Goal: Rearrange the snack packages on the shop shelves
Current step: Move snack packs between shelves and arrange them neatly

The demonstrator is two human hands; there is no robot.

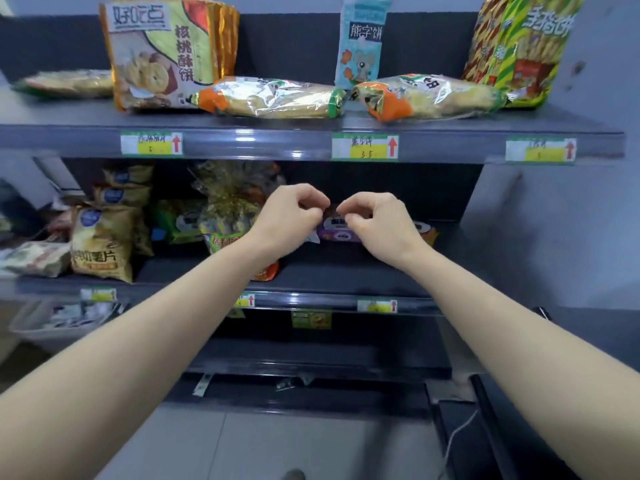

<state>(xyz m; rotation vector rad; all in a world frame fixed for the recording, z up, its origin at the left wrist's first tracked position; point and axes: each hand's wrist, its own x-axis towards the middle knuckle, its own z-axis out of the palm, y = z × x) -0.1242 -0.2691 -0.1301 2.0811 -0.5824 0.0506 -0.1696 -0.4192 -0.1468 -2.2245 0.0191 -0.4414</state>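
Both my hands reach into the middle shelf point(346, 271). My left hand point(294, 213) and my right hand point(374, 220) pinch the top edge of a purple snack package point(337, 232) that stands between them at the back of the shelf. My hands hide most of that package. To its left on the same shelf stand a clear bag of yellow-wrapped snacks point(232, 209), a green packet point(180, 220) and several yellow chip bags point(104, 240). An orange packet point(427, 233) peeks out behind my right hand.
On the top shelf point(277, 143) stand walnut biscuit packs point(162, 53), a blue bear biscuit pack point(362, 43) and a green stick biscuit bag point(519, 50); two gold-and-orange bags point(273, 97) lie flat in front. Price tags line the shelf edges. A lower shelf point(311, 358) sits below.
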